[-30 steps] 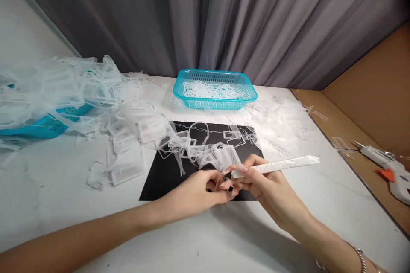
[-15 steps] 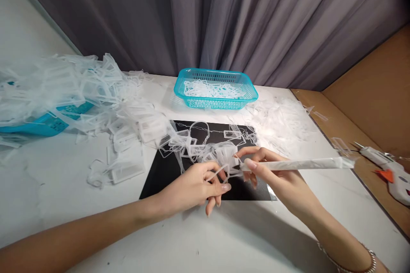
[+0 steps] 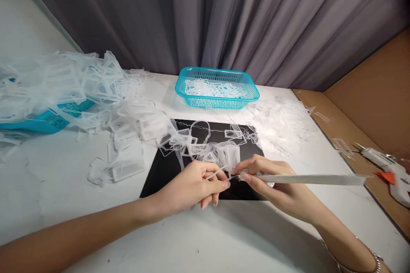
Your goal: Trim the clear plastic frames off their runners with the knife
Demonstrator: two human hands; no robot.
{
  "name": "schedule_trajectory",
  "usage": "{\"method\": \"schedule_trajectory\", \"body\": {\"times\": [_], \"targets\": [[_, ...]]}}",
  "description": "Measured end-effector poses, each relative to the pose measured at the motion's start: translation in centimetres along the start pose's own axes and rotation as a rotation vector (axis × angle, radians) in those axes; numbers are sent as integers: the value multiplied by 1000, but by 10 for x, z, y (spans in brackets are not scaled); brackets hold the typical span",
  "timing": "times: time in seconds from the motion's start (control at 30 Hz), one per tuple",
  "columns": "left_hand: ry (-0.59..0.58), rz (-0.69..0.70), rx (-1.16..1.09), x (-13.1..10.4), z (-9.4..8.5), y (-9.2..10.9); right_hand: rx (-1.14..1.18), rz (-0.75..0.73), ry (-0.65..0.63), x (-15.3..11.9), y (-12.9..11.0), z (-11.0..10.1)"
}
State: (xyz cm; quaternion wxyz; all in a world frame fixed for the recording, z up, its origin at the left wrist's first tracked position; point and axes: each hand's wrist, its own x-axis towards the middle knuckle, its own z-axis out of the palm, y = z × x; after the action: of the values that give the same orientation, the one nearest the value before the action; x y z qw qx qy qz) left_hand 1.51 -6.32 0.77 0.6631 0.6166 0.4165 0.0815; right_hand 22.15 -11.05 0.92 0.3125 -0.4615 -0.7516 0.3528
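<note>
My left hand (image 3: pixel 198 185) is closed in a pinch over the black mat (image 3: pixel 153 183), with a thin translucent white strip (image 3: pixel 216 173) between its fingers. Facing it, my right hand (image 3: pixel 269 179) grips a long, slim tool (image 3: pixel 310 179) wrapped in white. The tool lies almost level, its narrow dark tip pointing left and meeting the strip at my left fingertips, though the exact contact is too small to tell. Just beyond the hands, a tangle of translucent plastic frames (image 3: pixel 226 153) rests on the mat.
A blue basket (image 3: pixel 221 102) holding white strips stands at the back. Heaped translucent frames (image 3: pixel 96 81) cover the left side, over a blue container (image 3: pixel 48 121). White scraps (image 3: pixel 282 119) are piled right of the mat. A glue gun (image 3: pixel 390 170) lies at far right.
My right hand has come down and slightly right with the slim tool, whose tip is now at the left fingertips. My left hand has barely moved and keeps its pinch on the strip.
</note>
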Motion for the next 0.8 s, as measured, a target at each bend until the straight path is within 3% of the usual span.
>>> {"method": "schedule_trajectory", "body": {"times": [0.23,0.53,0.8], "targets": [[59,27,64,2,3,-4,-186,-11,-19,0,-1,2],[195,26,133,1,8,-2,-201,-22,-29,0,0,7],[228,59,110,2,12,-5,-163,56,-10,-2,2,12]]}}
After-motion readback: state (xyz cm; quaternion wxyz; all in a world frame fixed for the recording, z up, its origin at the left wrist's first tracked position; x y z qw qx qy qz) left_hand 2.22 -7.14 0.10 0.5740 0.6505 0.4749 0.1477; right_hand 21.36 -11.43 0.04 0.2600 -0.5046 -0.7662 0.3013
